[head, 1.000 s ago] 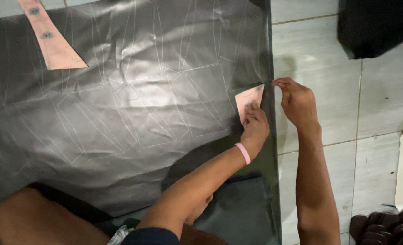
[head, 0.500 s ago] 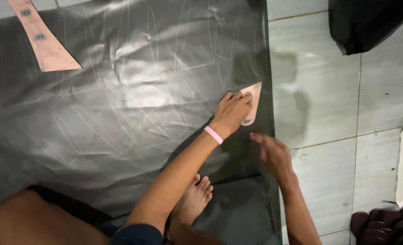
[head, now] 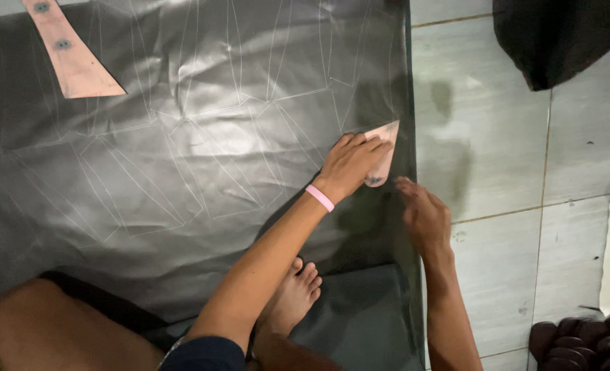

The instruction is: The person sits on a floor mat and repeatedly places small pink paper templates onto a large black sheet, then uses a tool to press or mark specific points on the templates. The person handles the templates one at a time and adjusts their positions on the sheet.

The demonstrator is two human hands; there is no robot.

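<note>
**Small pattern piece pinned flat at the edge of the dark sheet**

A small pinkish template (head: 386, 148) is pressed flat against a large sheet of dark grey material (head: 181, 158), close to the sheet's right edge. It is held down by the left hand (head: 351, 163), whose fingers are laid out almost straight over the piece, gripping nothing; a pink wristband (head: 319, 198) is worn on that wrist. The right hand (head: 425, 216) is set just below and beside the template's lower tip, its fingers loosely curled; whether anything is pinched in them cannot be told.

The step in hand is judged to be the tracing of this piece, since pale outlines of like shapes are already drawn across much of the sheet. The next move would call for the template to be kept from sliding while its edge is followed.

No packages, labels or signs are seen. A larger pinkish template (head: 74, 55), long and tapered with two dark round marks, lies at the sheet's upper left. The tiled floor (head: 483, 144) carries a black cloth (head: 559, 34) at upper right.
</note>
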